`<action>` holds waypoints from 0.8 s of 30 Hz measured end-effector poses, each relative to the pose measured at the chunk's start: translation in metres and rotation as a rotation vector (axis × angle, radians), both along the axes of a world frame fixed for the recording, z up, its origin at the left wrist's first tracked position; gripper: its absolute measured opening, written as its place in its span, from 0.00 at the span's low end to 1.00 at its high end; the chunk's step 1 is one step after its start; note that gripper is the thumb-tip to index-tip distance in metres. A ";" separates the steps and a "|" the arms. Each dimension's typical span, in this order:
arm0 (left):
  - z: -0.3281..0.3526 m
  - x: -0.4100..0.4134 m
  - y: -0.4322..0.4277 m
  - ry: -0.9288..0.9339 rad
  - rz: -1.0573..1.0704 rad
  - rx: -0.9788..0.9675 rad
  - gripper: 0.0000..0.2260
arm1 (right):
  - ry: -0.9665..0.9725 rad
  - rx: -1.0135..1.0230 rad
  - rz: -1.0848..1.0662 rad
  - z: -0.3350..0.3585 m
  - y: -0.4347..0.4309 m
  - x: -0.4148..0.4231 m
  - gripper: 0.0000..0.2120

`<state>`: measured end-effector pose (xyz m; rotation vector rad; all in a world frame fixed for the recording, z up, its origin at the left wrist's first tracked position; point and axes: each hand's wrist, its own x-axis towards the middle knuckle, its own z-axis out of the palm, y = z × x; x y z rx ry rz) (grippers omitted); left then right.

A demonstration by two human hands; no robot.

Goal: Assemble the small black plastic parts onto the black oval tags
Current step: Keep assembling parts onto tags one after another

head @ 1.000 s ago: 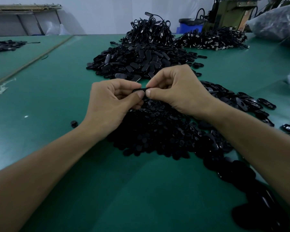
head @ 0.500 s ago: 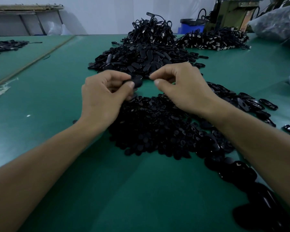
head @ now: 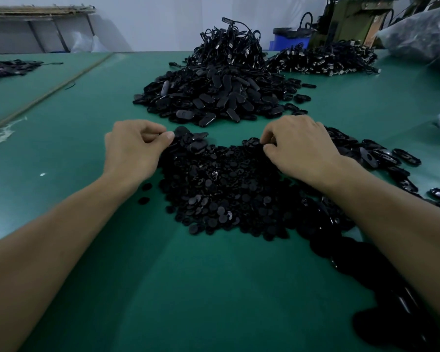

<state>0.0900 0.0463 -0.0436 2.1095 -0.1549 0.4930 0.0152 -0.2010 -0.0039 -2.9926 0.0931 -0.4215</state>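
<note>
Left hand point(head: 135, 148) and right hand point(head: 297, 146) touch the black parts pile point(head: 221, 189).

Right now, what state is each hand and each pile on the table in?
parts pile: loose heap, nearest the person.
tag pile: heaped farther back, untouched.
loose tags: scattered flat at right.
left hand: fingers curled at the parts pile's far edge; grip unclear.
right hand: fingers curled onto the parts pile; grip unclear.
</note>
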 end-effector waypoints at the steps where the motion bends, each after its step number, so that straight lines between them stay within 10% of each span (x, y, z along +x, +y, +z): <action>1: 0.000 0.000 0.000 -0.002 -0.005 0.020 0.03 | 0.000 0.001 0.000 0.000 -0.001 0.000 0.09; 13: 0.009 -0.015 -0.008 -0.122 0.011 0.082 0.10 | 0.095 0.017 0.009 -0.001 -0.001 0.008 0.20; 24: 0.028 -0.054 -0.044 -0.228 -0.342 -0.125 0.06 | -0.199 0.759 0.363 0.014 0.010 0.003 0.05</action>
